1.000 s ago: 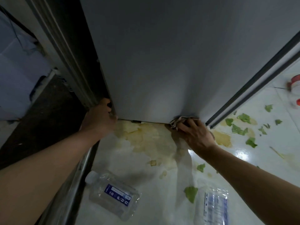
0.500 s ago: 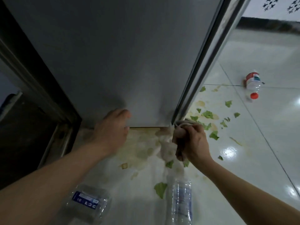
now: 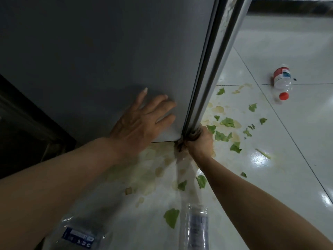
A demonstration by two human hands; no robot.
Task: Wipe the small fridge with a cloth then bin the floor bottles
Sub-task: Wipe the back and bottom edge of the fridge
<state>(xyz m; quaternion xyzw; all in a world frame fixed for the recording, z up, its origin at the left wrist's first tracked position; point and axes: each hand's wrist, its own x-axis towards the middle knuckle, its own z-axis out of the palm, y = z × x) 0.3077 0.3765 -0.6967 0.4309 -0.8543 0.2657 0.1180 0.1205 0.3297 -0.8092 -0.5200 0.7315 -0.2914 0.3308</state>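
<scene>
The small grey fridge (image 3: 108, 56) fills the upper left. My left hand (image 3: 144, 120) lies flat on its side panel near the bottom front corner, fingers spread. My right hand (image 3: 199, 141) grips a bunched cloth (image 3: 180, 147) against the bottom corner, at the door seam (image 3: 207, 83). Three plastic bottles lie on the floor: a clear bottle with a blue label (image 3: 81, 233) at the lower left, partly behind my left forearm, a second clear bottle (image 3: 196, 230) at the bottom centre, and a red-capped bottle (image 3: 282, 82) at the far right.
The white tiled floor (image 3: 288, 159) carries yellowish stains (image 3: 149, 168) under the fridge corner and several green leaf scraps (image 3: 227, 123) to its right. A dark gap (image 3: 21, 132) lies left of the fridge. A dark skirting (image 3: 288, 8) runs along the back wall.
My left hand has slid from the fridge's lower left edge across the side panel toward the front corner. My right hand with the cloth has moved right along the bottom edge to the door seam.
</scene>
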